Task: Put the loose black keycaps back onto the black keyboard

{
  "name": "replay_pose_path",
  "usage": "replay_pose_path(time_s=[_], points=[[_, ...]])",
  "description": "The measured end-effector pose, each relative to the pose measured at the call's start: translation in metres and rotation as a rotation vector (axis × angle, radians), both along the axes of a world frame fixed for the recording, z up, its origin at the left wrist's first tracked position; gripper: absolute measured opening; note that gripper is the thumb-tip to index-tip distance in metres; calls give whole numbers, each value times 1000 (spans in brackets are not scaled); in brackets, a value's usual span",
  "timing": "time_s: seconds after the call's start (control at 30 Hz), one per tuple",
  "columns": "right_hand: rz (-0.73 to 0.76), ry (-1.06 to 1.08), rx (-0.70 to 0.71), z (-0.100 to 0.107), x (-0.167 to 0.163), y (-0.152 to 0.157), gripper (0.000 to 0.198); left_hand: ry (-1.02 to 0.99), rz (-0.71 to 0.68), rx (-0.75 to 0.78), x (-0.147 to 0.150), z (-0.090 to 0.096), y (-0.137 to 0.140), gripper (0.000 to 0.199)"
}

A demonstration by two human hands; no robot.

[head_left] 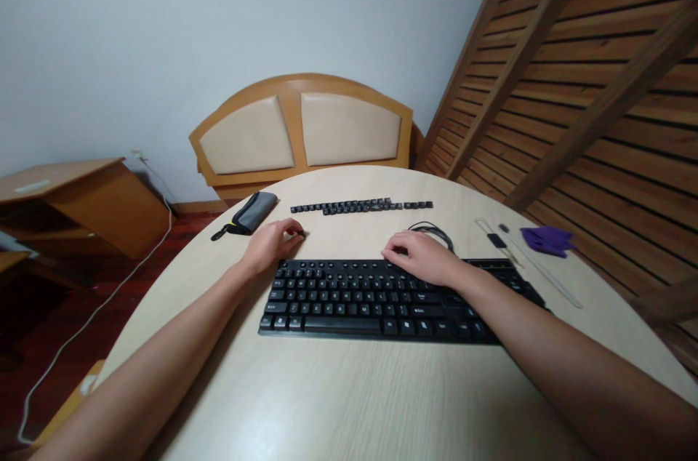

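A black computer keyboard lies flat in front of me, with bare switch stems along its top row and caps on the lower rows. My left hand is beyond its back left corner, thumb and fingers pinched on a small black keycap. Over the keyboard's back edge rests my right hand, fingers curled and thumb tip close to the fingertips; anything inside them is hidden. Its forearm covers part of the number pad. Loose black keycaps stand in rows farther back on the table.
The round pale table bears a grey zip pouch at back left. A coiled black cable lies behind my right hand. To the right are a wire keycap puller, a thin brush and a purple cloth.
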State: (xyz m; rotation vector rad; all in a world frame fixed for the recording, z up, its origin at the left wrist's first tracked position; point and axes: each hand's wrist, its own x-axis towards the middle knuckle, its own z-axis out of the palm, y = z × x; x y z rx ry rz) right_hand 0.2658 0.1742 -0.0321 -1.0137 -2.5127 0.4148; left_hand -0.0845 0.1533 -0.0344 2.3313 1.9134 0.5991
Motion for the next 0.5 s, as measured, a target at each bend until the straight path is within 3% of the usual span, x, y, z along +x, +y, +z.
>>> replay_pose_path(time_s=[0.1,0.17,0.33,0.5], points=[[1,6,-1,0,0,0,25,-217,-55,-53,5,9,-11,29],[-1,6,-3,-1,1,0,25,-294,-169,-135,14,19,-21,30],[5,-3,1,-1,2,1,25,-303,-343,-273,44,39,-44,29],[8,-1,-6,-2,1,1,25,-287,-469,-342,54,44,-52,24]])
